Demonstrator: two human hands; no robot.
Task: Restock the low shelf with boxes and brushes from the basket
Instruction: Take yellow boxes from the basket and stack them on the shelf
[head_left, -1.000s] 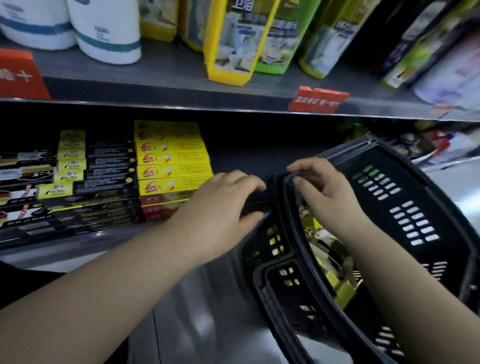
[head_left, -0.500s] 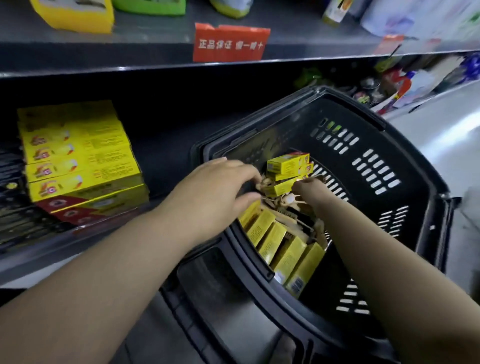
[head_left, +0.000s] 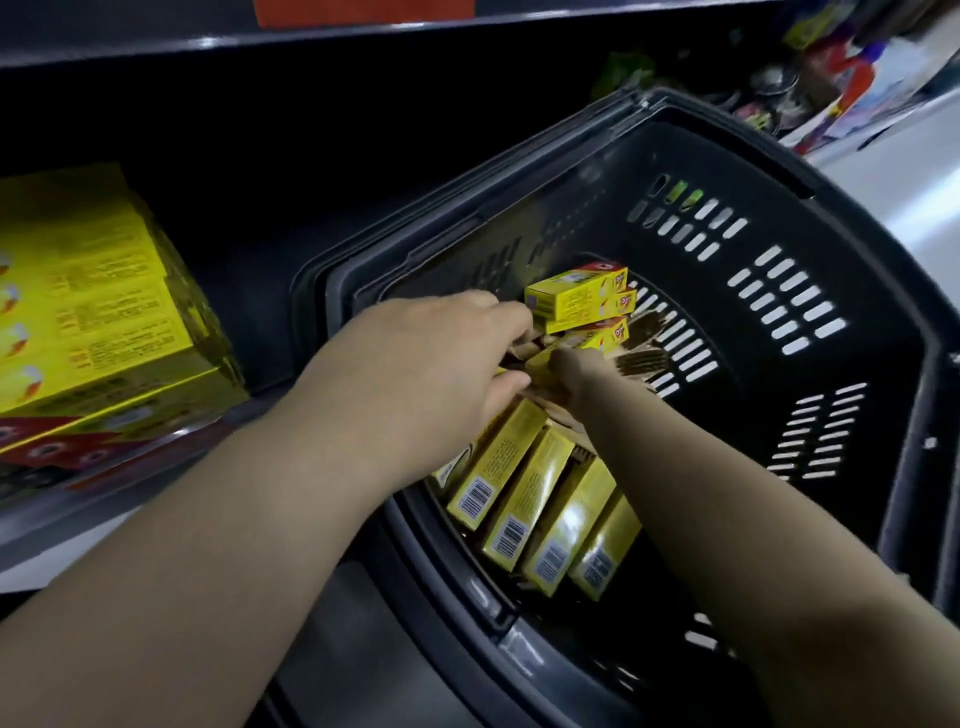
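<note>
in the basket (head_left: 727, 135), by its shelf-side wall, the left hand (head_left: 431, 374) curls round a yellow box (head_left: 540, 364); the right hand (head_left: 569, 376) hides its grip, so its state cannot be told. boxes (head_left: 524, 499) look light, stiff, crushable: take them across the long sides.

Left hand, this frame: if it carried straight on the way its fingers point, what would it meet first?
Most likely the stacked yellow boxes lying crosswise in the basket, directly ahead of the left hand. Depth is unclear from this view, so the fingers may already be touching them.
</note>
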